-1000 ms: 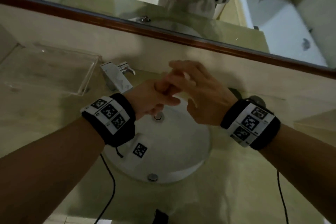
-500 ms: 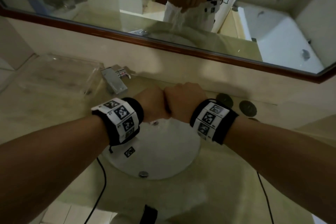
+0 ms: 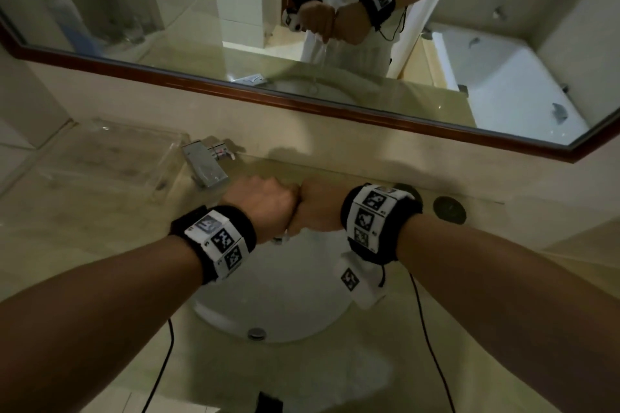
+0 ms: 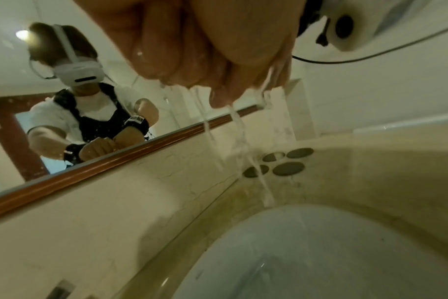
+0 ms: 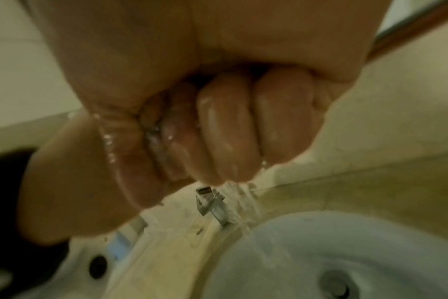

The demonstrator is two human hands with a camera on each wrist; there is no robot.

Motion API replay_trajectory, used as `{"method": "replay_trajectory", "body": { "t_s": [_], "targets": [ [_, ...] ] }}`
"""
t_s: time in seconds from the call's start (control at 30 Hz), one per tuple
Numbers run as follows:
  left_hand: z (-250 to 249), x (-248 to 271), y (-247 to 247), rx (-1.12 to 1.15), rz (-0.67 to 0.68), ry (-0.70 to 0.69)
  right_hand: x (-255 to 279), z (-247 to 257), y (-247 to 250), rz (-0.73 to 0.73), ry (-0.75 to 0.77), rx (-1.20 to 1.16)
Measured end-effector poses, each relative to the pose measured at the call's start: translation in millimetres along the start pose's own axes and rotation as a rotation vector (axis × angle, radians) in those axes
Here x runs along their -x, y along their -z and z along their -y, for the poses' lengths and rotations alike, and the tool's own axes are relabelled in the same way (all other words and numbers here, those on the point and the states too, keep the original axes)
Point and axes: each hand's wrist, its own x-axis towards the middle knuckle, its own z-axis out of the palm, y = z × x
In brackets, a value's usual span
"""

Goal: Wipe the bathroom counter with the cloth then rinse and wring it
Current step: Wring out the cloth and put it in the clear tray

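Observation:
Both hands are clenched into fists, knuckle to knuckle, above the white sink. My left hand and right hand squeeze the cloth between them. The fists hide nearly all of it; only a pale wet scrap pokes out under the fingers. Thin streams of water run from the wet fingers down into the basin. The mirror reflection shows the same two fists with water dripping below.
A chrome faucet stands at the sink's back left, with a clear plastic tray on the counter beyond it. Dark round stones lie at the back right. The beige counter runs under the wood-framed mirror. Wrist cables hang by the front edge.
A second ago my fingers were loose around the pale cloth. They have since closed into tight fists pressed together, and the view has tilted up toward the mirror.

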Motion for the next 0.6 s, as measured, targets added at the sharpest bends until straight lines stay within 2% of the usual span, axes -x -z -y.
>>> {"method": "replay_trajectory", "body": {
  "t_s": [0.07, 0.13, 0.27, 0.33, 0.43, 0.53, 0.6],
  "targets": [
    [-0.5, 2.4, -1.9, -0.055, -0.047, -0.042, 1.6, -6.0, 1.8, 0.092, -0.024, -0.218],
    [0.8, 2.9, -2.4, -0.071, -0.073, -0.072, -0.2, -11.5, 2.3, 0.122, -0.017, -0.321],
    [11.2, 0.2, -0.1, -0.001, -0.048, -0.016, 1.2, -6.5, 2.6, 0.007, 0.082, -0.184],
    [14.2, -1.7, 4.7, 0.067, -0.006, 0.071, 6.7, -4.6, 6.1, -0.068, 0.174, -0.085],
    [19.1, -7.8, 9.7, 0.347, 0.09, 0.239, 14.4, -11.4, 10.1, -0.331, 0.3, 0.136],
    [25.4, -11.4, 9.1, 0.904, 0.204, 0.341, 15.4, -31.5, 11.3, -0.62, 0.356, 0.294],
    [24.0, -10.2, 16.4, 1.176, 0.311, 0.344, 17.0, -39.4, 9.4, -0.761, 0.502, 0.509]
  ]
}}
